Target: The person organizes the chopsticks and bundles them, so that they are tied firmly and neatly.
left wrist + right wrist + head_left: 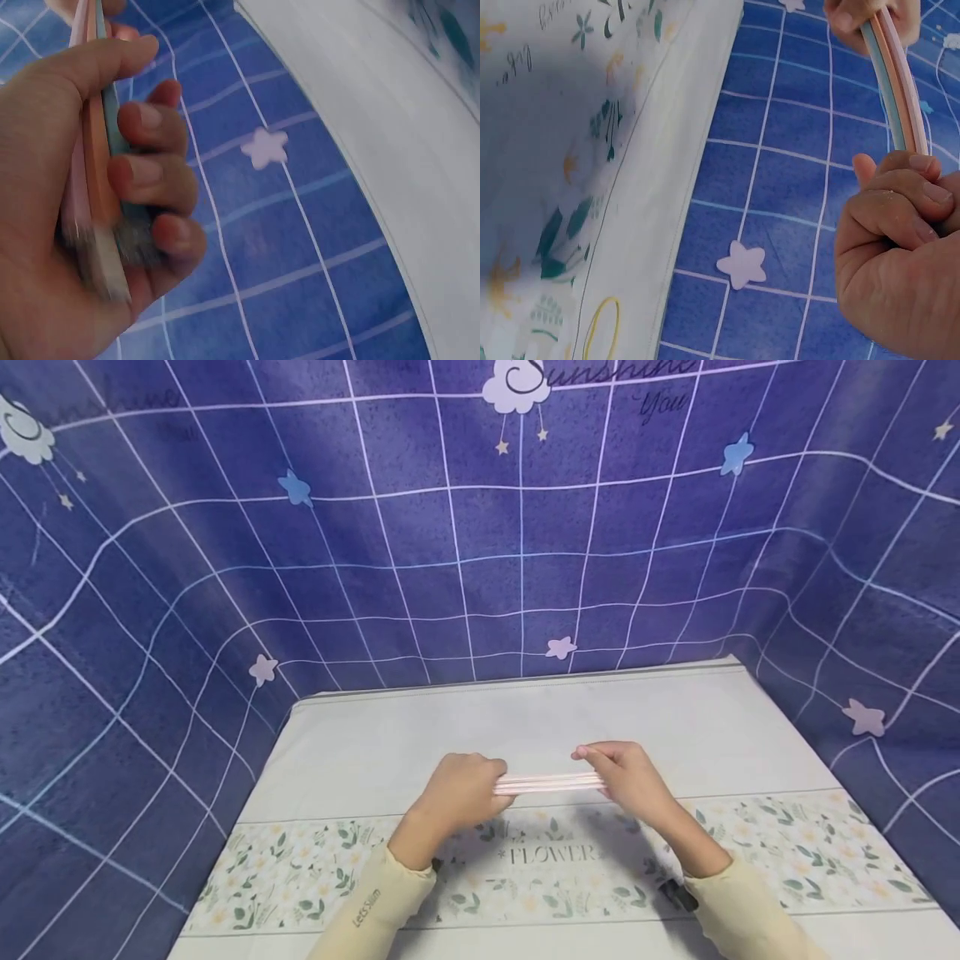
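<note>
A bundle of slim pastel strips (549,783) spans the gap between the two hands over the table. In the left wrist view the orange strip (97,165) lies between a pink and a teal one, with blurred pale ends low in the palm. My left hand (467,789) grips one end, its thumb along the bundle and its fingers curled round it. At the other end my right hand (626,781) holds the strips with curled fingers. The right wrist view shows the strips (897,82) running up from the right fist (900,247) to the left hand (874,22).
Under the hands lies a white table cover (420,727) with a floral band (300,877) and the word FLOWER. Blue gridded cloth (480,543) with stars and clouds surrounds the back and sides. A small dark object (678,895) shows by the right cuff.
</note>
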A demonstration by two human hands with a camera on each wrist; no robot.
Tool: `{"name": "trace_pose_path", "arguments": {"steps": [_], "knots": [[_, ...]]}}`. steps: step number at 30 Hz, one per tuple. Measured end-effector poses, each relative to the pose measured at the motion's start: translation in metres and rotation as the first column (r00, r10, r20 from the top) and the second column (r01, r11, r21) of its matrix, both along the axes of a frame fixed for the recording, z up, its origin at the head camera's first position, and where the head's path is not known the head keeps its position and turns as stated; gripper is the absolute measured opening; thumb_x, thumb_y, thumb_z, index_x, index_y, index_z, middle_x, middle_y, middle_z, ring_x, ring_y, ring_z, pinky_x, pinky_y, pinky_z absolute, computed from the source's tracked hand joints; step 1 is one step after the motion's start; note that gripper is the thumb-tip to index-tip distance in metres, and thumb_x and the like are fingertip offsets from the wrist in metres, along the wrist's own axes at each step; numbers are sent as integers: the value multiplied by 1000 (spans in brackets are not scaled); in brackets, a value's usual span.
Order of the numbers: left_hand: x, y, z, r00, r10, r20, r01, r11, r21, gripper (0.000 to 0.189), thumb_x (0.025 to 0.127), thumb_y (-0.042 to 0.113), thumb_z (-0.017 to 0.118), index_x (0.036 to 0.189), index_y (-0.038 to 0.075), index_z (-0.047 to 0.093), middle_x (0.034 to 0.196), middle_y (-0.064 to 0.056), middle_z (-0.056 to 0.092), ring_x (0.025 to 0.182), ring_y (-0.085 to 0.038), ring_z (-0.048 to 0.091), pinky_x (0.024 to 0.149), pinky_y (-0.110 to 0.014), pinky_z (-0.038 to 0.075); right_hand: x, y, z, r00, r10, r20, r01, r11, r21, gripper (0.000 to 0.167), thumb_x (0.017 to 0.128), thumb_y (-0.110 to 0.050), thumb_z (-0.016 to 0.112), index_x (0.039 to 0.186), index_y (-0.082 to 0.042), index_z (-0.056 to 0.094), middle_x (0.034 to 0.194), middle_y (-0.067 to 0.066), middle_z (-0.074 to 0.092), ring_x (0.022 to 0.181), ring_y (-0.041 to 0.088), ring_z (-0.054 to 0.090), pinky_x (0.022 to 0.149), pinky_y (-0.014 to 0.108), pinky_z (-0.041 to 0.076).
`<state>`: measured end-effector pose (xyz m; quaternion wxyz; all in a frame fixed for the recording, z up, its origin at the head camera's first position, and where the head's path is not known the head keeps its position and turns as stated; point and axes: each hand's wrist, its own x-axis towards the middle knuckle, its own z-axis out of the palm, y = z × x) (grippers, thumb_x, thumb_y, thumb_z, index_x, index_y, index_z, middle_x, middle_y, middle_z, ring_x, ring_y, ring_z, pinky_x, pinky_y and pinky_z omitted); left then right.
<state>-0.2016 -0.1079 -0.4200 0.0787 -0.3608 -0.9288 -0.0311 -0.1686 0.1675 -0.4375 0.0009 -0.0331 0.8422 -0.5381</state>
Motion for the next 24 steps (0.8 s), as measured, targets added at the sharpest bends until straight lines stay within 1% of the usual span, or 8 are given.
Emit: {"name": "trace_pose_path", "arguments": {"steps": [4, 6, 8, 13, 16, 18, 20, 24], "knots": [[0, -12, -2, 996, 26, 84, -40, 984, 176, 41, 91, 63, 73, 78, 26, 63, 63, 13, 56, 55, -5, 47, 57, -26, 43, 0, 2, -3, 998, -20, -53, 20, 1000, -1, 31, 111, -28, 55, 118, -9, 79, 115, 16, 77, 40, 3, 35, 41, 21, 41], [2, -15, -3, 982, 7, 187, -70, 940, 333, 37, 93, 63, 71, 88, 27, 71, 75, 14, 67, 65, -3, 57, 66, -27, 51, -1, 3, -5, 997, -22, -70, 21, 1000, -17, 32, 111, -29, 54, 119, -9, 78, 111, 16, 76, 40, 3, 36, 41, 22, 42], [5, -15, -4, 966, -28, 258, -110, 857, 504, 34, 102, 55, 63, 98, 24, 75, 89, 11, 76, 80, -6, 68, 80, -32, 58, -1, 2, -7, 996, -26, -84, 23, 999, -43, 34, 111, -31, 54, 120, -8, 78, 90, 12, 72, 39, 2, 37, 40, 23, 42], [8, -2, -3, 951, -50, 305, -225, 567, 793, 53, 116, 36, 35, 99, 11, 78, 89, 2, 82, 89, -13, 79, 97, -41, 58, -2, 1, -8, 994, -61, -92, 49, 991, -125, 41, 112, -38, 53, 116, -5, 77, 56, -1, 49, 37, 4, 40, 38, 23, 37], [9, 8, -2, 949, 11, 314, -284, 463, 840, 59, 116, 40, 35, 91, 10, 79, 78, 4, 80, 78, -10, 78, 97, -40, 58, -3, -1, -7, 996, -64, -60, 51, 977, -206, 46, 112, -39, 50, 111, 0, 76, 52, 0, 55, 36, 7, 46, 36, 24, 36], [10, 13, -4, 945, 62, 320, -313, 444, 839, 56, 114, 43, 40, 86, 13, 79, 74, 6, 79, 76, -7, 77, 95, -39, 58, -2, -3, -5, 998, -53, -29, 43, 965, -260, 49, 113, -38, 48, 109, 3, 75, 53, 4, 59, 34, 9, 48, 34, 25, 35], [11, 15, -4, 936, 99, 338, -344, 471, 813, 54, 112, 47, 45, 83, 17, 79, 74, 8, 78, 69, -7, 72, 88, -37, 59, -1, -3, -4, 999, -40, -8, 36, 954, -297, 51, 113, -38, 47, 108, 5, 73, 53, 7, 61, 33, 10, 47, 33, 25, 32], [10, 9, -7, 925, 125, 359, -351, 647, 677, 59, 105, 63, 53, 69, 20, 75, 59, 12, 67, 52, -5, 55, 65, -27, 51, -1, -3, -3, 998, -50, 34, 58, 953, -299, 42, 112, -34, 51, 117, 1, 73, 59, 8, 65, 33, 11, 49, 33, 26, 33]]}}
